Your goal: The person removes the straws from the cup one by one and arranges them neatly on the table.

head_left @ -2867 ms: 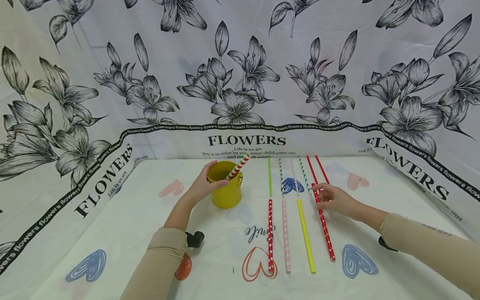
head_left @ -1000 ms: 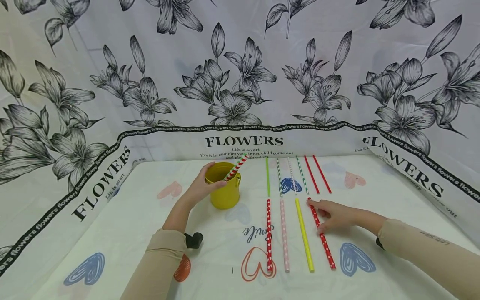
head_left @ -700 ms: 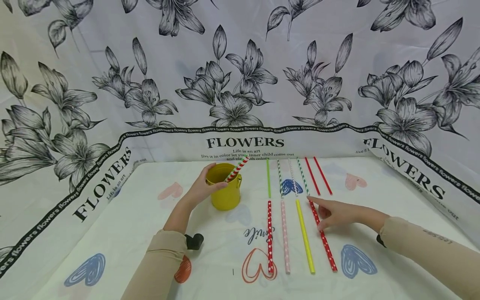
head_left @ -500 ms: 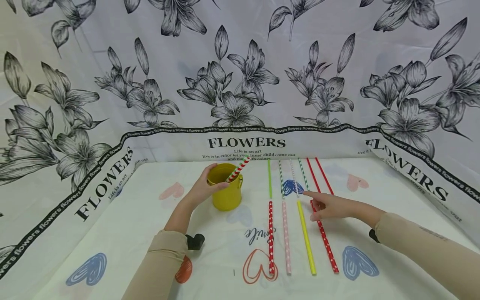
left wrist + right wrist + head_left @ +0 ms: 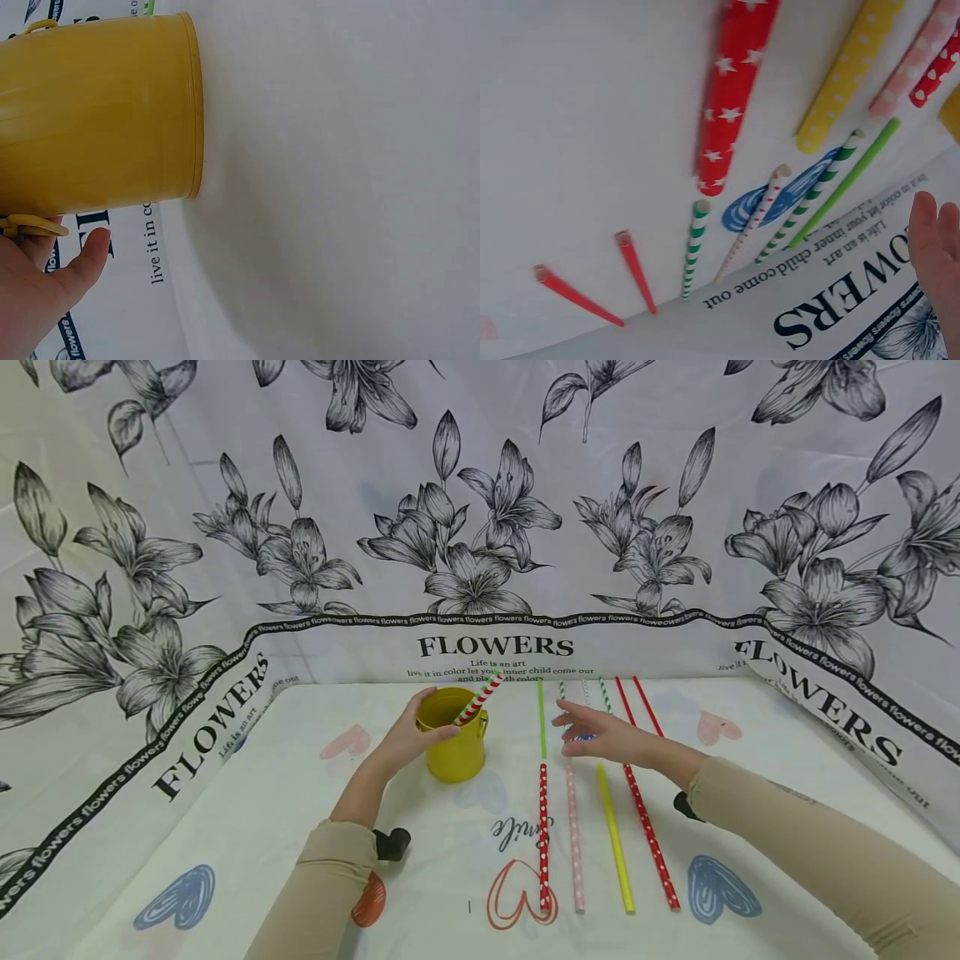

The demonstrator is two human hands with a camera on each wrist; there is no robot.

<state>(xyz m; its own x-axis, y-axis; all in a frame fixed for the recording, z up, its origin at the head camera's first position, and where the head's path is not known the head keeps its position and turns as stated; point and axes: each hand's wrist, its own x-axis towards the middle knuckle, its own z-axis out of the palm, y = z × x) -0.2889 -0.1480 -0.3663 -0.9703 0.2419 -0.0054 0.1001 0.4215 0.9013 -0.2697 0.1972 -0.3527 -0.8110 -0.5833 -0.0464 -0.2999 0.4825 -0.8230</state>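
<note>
In the head view my left hand [image 5: 405,739] grips the side of a yellow bucket [image 5: 456,756], thumb across its front near the rim. Striped paper straws [image 5: 480,697], red-and-white with some green, lean out of the bucket. My right hand [image 5: 607,735] hovers over the back row of straws, fingers extended and holding nothing. Under it lie striped and speckled straws, partly hidden; a plain green straw [image 5: 542,718] is just left of its fingertips. In the right wrist view the green-and-white striped straw [image 5: 810,196] and white straw with red marks [image 5: 754,221] show fully.
A front row holds a red heart-patterned straw [image 5: 543,835], a pink straw [image 5: 575,843], a yellow straw [image 5: 617,839] and a red star-patterned straw [image 5: 651,835]. Two red straws [image 5: 648,706] lie at the back right. A flower-printed curtain [image 5: 480,527] hangs behind the table.
My right hand shifted the red star-patterned straw into the front row, let go, then moved left over the back row. The left hand stays on the bucket.
</note>
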